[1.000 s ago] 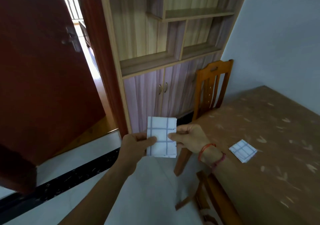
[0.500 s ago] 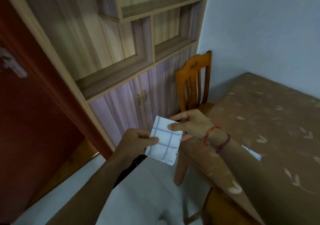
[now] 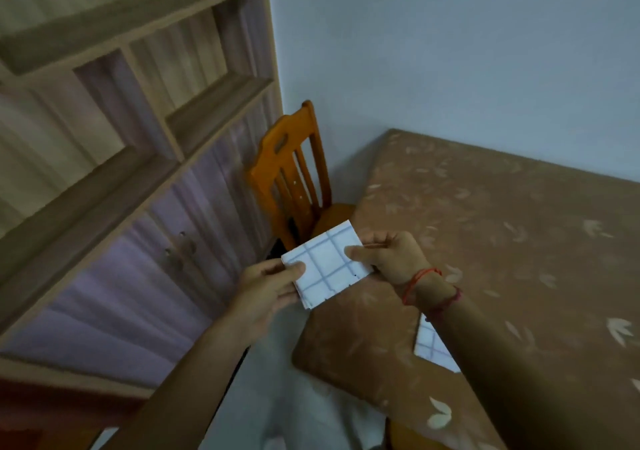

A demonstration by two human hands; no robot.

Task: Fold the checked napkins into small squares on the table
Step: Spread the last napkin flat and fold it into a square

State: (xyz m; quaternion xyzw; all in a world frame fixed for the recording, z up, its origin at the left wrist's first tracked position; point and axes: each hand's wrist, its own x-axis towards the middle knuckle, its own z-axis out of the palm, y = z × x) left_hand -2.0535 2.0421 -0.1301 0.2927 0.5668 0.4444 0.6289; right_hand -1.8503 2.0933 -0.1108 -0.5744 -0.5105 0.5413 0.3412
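Note:
A white napkin with a blue check (image 3: 327, 264), folded to a small rectangle, is held in the air over the table's near left edge. My left hand (image 3: 268, 285) pinches its lower left corner and my right hand (image 3: 389, 257) pinches its right side. A second folded checked napkin (image 3: 431, 344) lies flat on the brown leaf-patterned table (image 3: 502, 241), half hidden behind my right forearm.
An orange wooden chair (image 3: 291, 175) stands at the table's far left corner against the pale wall. A tall wooden cabinet with open shelves and doors (image 3: 138, 158) fills the left side. Light floor shows between cabinet and table.
The view has swung right, away from the red door and toward the table. Both hands have carried the napkin rightward over the table edge and tilted it flatter.

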